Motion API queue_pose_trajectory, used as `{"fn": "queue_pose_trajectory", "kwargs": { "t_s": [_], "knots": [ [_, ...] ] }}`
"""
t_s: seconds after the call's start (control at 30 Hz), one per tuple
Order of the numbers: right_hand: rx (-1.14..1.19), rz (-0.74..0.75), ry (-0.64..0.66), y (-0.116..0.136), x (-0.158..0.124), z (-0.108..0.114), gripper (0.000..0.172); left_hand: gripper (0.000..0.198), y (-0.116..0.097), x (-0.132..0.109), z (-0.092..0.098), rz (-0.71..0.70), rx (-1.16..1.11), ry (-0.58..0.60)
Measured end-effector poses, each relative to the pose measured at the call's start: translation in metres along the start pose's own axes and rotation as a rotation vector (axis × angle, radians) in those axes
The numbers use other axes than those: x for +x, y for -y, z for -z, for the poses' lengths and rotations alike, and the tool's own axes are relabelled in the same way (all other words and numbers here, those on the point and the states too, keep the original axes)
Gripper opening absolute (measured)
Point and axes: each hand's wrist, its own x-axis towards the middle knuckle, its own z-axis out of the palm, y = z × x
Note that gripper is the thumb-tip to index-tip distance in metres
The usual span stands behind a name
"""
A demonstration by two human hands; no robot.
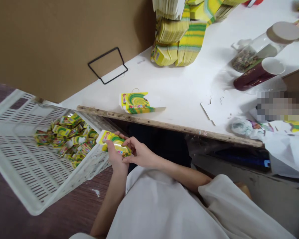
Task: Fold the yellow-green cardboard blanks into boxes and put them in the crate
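Between my two hands, in front of the table edge, is a yellow and green printed carton [114, 142]. My left hand [114, 154] grips its left part, thumb across the front and fingers behind. The fingers of my right hand [137, 151] pinch its right end. On the table just beyond lies a small stack of similar flat cartons [136, 103]. To the left stands a white slatted crate [37, 181] with many small yellow and green packs [69, 134] inside.
Tall bundles of flat cartons [180, 43] stand at the back beside a large brown cardboard panel [64, 39]. A black wire frame [108, 65] leans there. On the right are a glass jar [264, 46], a maroon cup [256, 74] and paper scraps [219, 108]. The table has a worn wooden edge [174, 126].
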Motion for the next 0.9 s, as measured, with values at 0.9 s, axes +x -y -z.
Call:
{"fn": "queue_pose_trajectory", "kwargs": {
  "t_s": [0.9],
  "knots": [
    [0.128,-0.174,0.002,-0.007,0.015,0.002,0.077,0.074,0.002,0.036,0.015,-0.098,0.025,0.136]
  ]
}}
